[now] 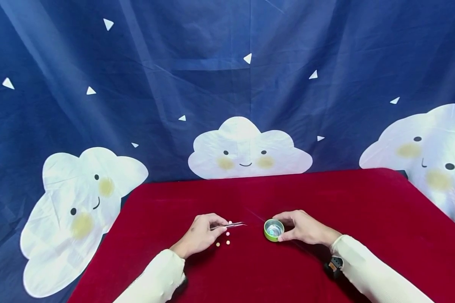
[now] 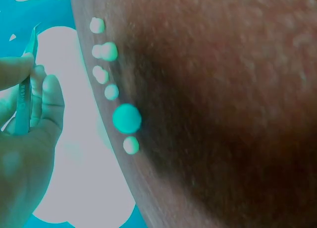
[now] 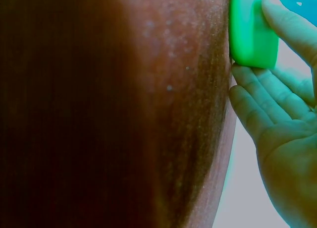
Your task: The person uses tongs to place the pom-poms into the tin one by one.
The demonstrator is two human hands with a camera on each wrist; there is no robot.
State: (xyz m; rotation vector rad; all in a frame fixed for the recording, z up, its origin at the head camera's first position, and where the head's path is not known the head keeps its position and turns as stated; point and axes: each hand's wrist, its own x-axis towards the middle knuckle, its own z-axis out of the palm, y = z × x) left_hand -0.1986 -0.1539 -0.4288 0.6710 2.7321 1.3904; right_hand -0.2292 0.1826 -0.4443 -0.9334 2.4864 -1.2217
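In the head view my left hand (image 1: 199, 234) pinches a pair of thin metal tweezers (image 1: 236, 225) between thumb and fingers, their tips pointing right. Several small pale balls (image 1: 228, 242) lie on the cloth just below and beside the tweezers. The left wrist view shows these balls in a rough row, one rounder and larger ball (image 2: 127, 119) among them. To the right, my right hand (image 1: 306, 227) grips a small round green tin (image 1: 266, 235) by its side. The tin's silvery inside faces up; whether it holds anything I cannot tell.
A dark red cloth (image 1: 288, 273) covers the table under both hands. Behind its far edge hangs a blue curtain (image 1: 212, 84) printed with smiling white clouds (image 1: 246, 145) and small white triangles. A dark band with a watch-like case (image 1: 333, 265) is at the right wrist.
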